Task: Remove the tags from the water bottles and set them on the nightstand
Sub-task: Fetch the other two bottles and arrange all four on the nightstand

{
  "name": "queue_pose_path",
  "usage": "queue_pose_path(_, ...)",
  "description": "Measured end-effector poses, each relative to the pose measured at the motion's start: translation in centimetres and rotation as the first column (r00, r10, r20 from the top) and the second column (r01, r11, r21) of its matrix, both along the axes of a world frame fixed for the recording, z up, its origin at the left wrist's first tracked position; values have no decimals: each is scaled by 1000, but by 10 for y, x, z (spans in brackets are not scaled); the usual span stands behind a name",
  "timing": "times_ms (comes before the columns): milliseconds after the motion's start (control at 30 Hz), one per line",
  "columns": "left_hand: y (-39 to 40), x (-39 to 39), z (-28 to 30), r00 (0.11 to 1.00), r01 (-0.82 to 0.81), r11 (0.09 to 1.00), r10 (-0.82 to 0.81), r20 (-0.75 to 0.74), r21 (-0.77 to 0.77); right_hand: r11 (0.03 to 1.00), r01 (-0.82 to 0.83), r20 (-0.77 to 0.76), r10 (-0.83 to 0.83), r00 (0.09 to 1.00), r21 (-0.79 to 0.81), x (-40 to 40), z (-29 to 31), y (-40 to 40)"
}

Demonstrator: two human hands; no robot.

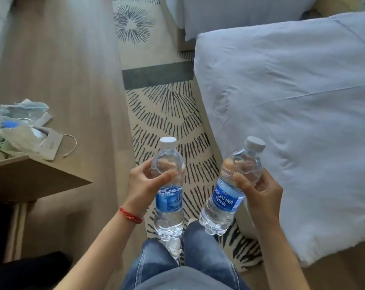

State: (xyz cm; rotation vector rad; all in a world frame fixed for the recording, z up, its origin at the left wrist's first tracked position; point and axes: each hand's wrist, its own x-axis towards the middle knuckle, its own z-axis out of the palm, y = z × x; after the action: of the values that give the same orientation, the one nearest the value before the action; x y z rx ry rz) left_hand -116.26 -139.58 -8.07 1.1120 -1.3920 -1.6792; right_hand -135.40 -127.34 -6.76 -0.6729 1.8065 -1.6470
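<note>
I hold two clear water bottles with blue labels and white caps over a patterned carpet. My left hand point(143, 183) grips the upper part of the left bottle point(169, 206), which hangs nearly upright. My right hand point(259, 189) grips the shoulder of the right bottle point(223, 204), tilted with its cap toward the upper right. Its label reads AQUAFINA. I see no tags on either bottle's neck. A red string bracelet circles my left wrist.
A wooden table point(41, 178) stands at the left with crumpled plastic and paper wrappers point(20, 130) on it. A bed with a white duvet point(292, 114) fills the right side. Patterned carpet point(162, 109) runs between them. My jeans-clad legs are below.
</note>
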Motion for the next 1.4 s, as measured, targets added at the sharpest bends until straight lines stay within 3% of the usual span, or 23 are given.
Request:
queue_pose_path(300,-176,-49,-14,989,-142,990,143,-26,19,995,-97,-5,97,995,-24,-67,-15,-195)
queue_pose_path(567,-338,-100,9,967,-246,969,246,-68,1,967,-255,-94,252,963,-24,-131,9,-372)
queue_pose_path(800,-487,-133,6,946,-309,951,309,-93,10,966,-255,-65,253,965,-33,-161,3,-511)
queue_pose_path(1167,-765,-191,9,977,-205,979,204,-61,-18,987,-161,-95,158,983,-23,-201,2,-770)
queue_pose_path(1400,-894,-238,9,987,-148,989,147,-57,-5,992,-115,-73,111,991,-53,-240,7,-889)
